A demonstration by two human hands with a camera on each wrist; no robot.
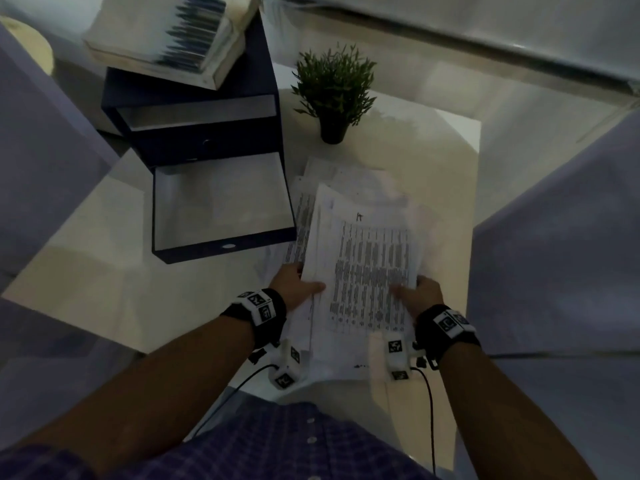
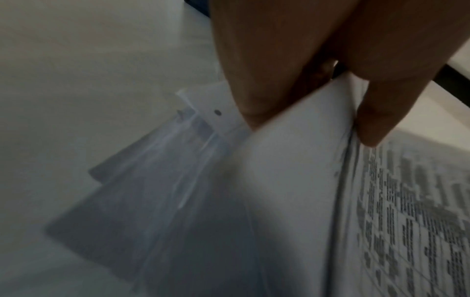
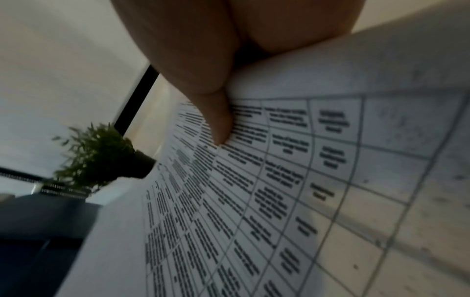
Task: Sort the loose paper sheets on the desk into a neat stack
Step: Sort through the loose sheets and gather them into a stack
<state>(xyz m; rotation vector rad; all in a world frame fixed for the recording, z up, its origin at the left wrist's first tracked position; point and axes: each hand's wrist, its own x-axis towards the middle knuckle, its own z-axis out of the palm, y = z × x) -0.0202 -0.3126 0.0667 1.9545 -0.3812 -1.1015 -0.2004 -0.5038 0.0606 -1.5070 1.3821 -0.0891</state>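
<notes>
A bundle of printed paper sheets (image 1: 367, 265) with tables of text is held above the white desk (image 1: 104, 271). My left hand (image 1: 298, 285) grips its left edge, thumb on top. My right hand (image 1: 420, 292) grips the right edge, thumb on the print. In the left wrist view the thumb (image 2: 376, 112) lies over the bundle (image 2: 292, 180) and fingers go under it. In the right wrist view the thumb (image 3: 216, 120) presses on the top sheet (image 3: 305, 180). More sheets (image 1: 329, 174) lie fanned out beneath and beyond the bundle.
A dark blue drawer unit (image 1: 194, 140) stands at the left with its lower drawer (image 1: 221, 209) pulled out. A white box (image 1: 166, 32) sits on top of it. A small potted plant (image 1: 334, 91) stands behind the papers. Bare desk lies to the left.
</notes>
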